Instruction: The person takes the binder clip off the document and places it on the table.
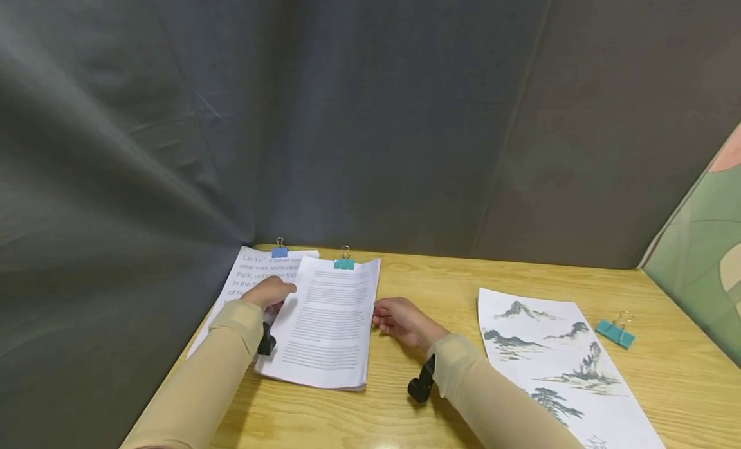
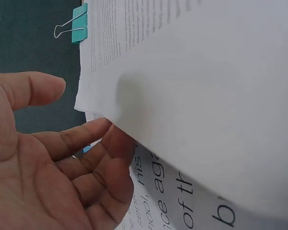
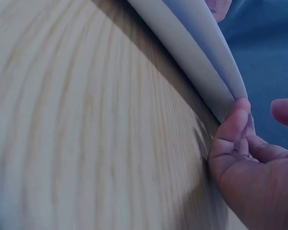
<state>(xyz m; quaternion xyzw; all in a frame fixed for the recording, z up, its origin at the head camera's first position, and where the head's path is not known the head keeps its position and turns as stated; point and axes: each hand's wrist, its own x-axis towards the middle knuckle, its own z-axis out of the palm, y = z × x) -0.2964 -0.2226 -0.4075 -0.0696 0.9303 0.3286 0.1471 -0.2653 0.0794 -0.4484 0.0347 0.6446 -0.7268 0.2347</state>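
Note:
A stack of printed sheets (image 1: pixel 327 320) lies between my hands, a teal binder clip (image 1: pixel 344 264) on its top edge. At its left edge is my left hand (image 1: pixel 269 292); the left wrist view shows the fingertips (image 2: pixel 105 123) at the paper's edge and the thumb held apart. My right hand (image 1: pixel 405 320) touches the right edge with bent fingertips (image 3: pixel 235 122), its thumb also apart from the paper. Partly under the stack, to the left, are large-print sheets (image 1: pixel 231 288) with a blue binder clip (image 1: pixel 280 251).
On the right of the wooden table (image 1: pixel 428 275) lies a sheet with ink landscape drawings (image 1: pixel 544 346), partly behind my right forearm. A second teal binder clip (image 1: pixel 616 334) rests beside it. A dark curtain (image 1: pixel 376 114) stands along the back and left.

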